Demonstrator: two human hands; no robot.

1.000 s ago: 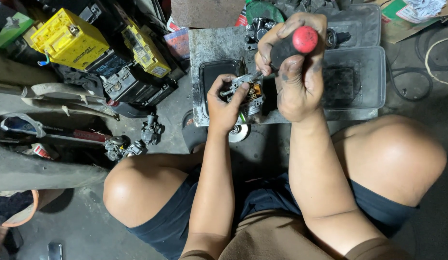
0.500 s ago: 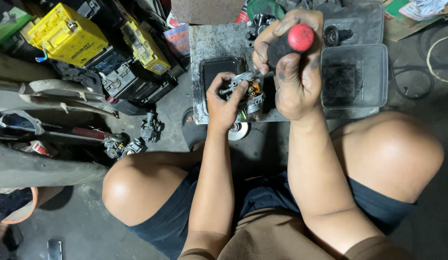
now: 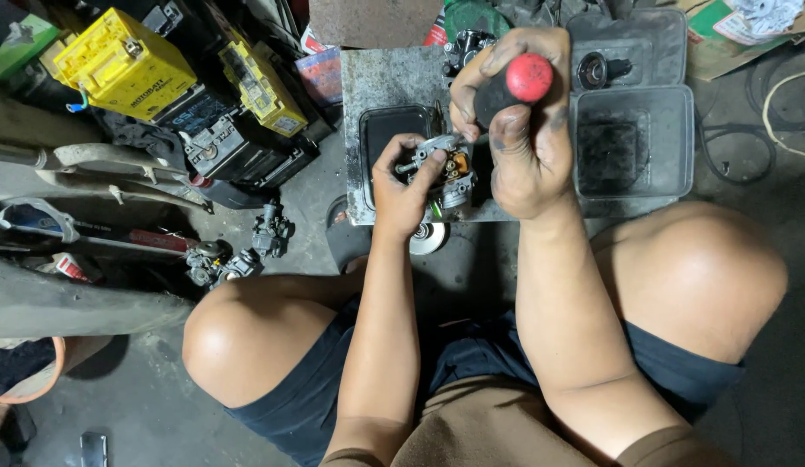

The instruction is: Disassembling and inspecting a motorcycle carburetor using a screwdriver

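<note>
**Both hands on a carburettor**

Gripping tight, the right hand [image 3: 528, 147] is closed round a screwdriver [image 3: 517, 84] with a black handle and red cap, held upright with its tip down in the carburettor [image 3: 450, 169]. The tip itself is hidden, so its exact seat cannot be told. The left hand [image 3: 404, 186] is closed on the carburettor's left side, steadying it on the grey worktop [image 3: 376, 78]. A black tray [image 3: 381, 130] lies just beside the left hand, and a grey plastic box [image 3: 670, 130] sits right of the right hand. Yellow batteries [image 3: 126, 65] stand well apart at the far left. Another small carburettor [image 3: 271, 232] lies on the floor near the left knee.
</note>
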